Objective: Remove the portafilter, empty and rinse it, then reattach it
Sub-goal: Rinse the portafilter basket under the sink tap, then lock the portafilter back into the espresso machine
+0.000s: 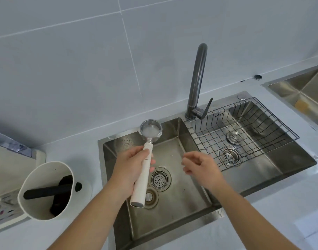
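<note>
Two bare forearms reaching up from the bottom edge over a steel sink (107,147). Left hand (129,170) wrapping round the white handle of the portafilter (145,159), fingers closed on it, thumb lying along the top; butt end of the handle pointing back toward the camera, over the sink floor. Metal basket end sitting farthest away, above the sink's back left corner, open side facing up, looking pale and wet inside; whether holding water, hard to tell. Right hand (199,168) hovering empty over the middle of the sink, fingers loosely curled and apart, touching nothing. Round strainer drain (160,179) lying in the sink floor just beside the handle, between the two hands, with a second metal fitting below it. Dark tap (198,80) rising behind the sink's divider, spout curving up out of the top, lever tilting right; no water showing. Black wire rack (263,123) resting across the right basin, with another strainer beneath it. White knock bin (46,190) standing on the counter left of the sink, a black bar crossing its mouth, dark matter lying inside. Part of a machine showing at the far left edge.
</note>
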Motion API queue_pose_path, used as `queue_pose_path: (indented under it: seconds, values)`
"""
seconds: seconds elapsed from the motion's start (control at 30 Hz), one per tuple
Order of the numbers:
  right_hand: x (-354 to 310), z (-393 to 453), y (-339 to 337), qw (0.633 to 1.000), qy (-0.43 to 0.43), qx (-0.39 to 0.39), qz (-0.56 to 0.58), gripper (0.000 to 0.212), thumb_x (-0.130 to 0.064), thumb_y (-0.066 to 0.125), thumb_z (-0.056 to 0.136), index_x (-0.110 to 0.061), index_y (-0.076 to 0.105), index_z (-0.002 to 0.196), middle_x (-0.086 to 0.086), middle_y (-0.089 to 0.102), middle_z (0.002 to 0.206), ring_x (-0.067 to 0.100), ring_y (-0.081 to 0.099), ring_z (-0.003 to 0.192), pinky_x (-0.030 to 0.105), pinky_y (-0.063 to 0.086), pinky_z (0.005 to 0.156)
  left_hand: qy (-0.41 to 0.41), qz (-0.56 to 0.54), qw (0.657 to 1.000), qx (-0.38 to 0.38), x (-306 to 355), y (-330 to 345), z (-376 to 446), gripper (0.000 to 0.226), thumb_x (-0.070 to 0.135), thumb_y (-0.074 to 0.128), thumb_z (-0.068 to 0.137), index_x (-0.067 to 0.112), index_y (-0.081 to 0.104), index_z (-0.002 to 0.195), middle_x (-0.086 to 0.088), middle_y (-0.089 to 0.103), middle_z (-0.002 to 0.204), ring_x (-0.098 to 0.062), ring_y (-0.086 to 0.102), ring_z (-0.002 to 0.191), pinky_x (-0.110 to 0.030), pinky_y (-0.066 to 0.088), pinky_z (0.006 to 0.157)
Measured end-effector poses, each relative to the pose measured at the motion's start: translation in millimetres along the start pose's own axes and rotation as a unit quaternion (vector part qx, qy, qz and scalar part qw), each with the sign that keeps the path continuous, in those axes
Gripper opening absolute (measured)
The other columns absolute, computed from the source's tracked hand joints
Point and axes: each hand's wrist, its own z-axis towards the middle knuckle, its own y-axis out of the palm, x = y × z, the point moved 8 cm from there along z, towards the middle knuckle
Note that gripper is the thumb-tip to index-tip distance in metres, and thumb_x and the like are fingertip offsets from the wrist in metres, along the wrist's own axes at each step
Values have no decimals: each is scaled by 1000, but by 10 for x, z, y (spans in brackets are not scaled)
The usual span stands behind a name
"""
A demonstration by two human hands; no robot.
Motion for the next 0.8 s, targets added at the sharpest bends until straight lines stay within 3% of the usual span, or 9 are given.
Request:
queue_pose_path:
  seconds: [0.07,0.17,0.3,0.37,0.47,0.57,0.67,0.8]
  values:
    - [-92,-214,244,996,11,-28,82,8,-12,64,92,-15,72,93,5,75,80,19,71,70,37,61,77,-16,-30,999,-3,-17,-15,-31,6,8,65,89,8,70,92,-18,74,83,-25,71,76,-39,60,70]
    - [-268,-515,566,987,24,-67,141,19,-14,61,94,-3,72,84,7,71,72,17,65,65,45,59,75,-21,-47,999,-5,2,-51,-62,8,8,64,89,6,70,86,-17,73,79,-27,67,76,-42,57,78]
    - [-486,-867,934,976,45,-133,166,22,-25,63,93,-5,72,93,14,72,77,20,69,68,44,61,74,-25,-45,999,-14,7,-123,-130,11,13,64,90,7,72,86,-16,73,86,-26,63,78,-36,51,72]
    - [-577,-988,1066,967,57,-151,197,20,-22,64,93,-5,69,102,16,75,79,22,71,69,39,61,67,-31,-51,998,-23,2,-180,-182,14,15,63,91,5,73,89,-15,72,86,-24,62,73,-35,51,69]
    - [-672,-1102,1228,961,83,-150,215,19,-17,67,90,-9,65,107,14,78,84,24,75,72,32,59,61,-22,-64,997,-26,18,-345,-247,16,18,64,91,5,73,92,-12,73,83,-20,63,66,-33,54,66]
    - [-763,-1213,1381,957,83,-160,228,23,-13,69,88,-14,63,110,15,78,87,28,76,79,37,61,65,-7,-81,996,-26,39,-506,-322,12,18,65,90,11,75,87,-11,73,83,-21,63,68,-34,55,68]
    - [-846,-1361,1535,954,85,-157,243,29,-8,72,85,-16,63,111,20,75,90,26,75,75,35,60,60,11,-81,996,-35,57,-693,-401,17,18,66,89,16,76,75,-10,73,81,-22,64,72,-39,55,75]
    - [-976,-1571,1729,957,68,-150,238,26,-6,72,83,-17,66,106,19,72,89,24,70,71,30,57,56,18,-78,995,-57,76,-986,-514,11,18,68,88,13,75,81,-12,74,87,-23,65,79,-44,54,86]
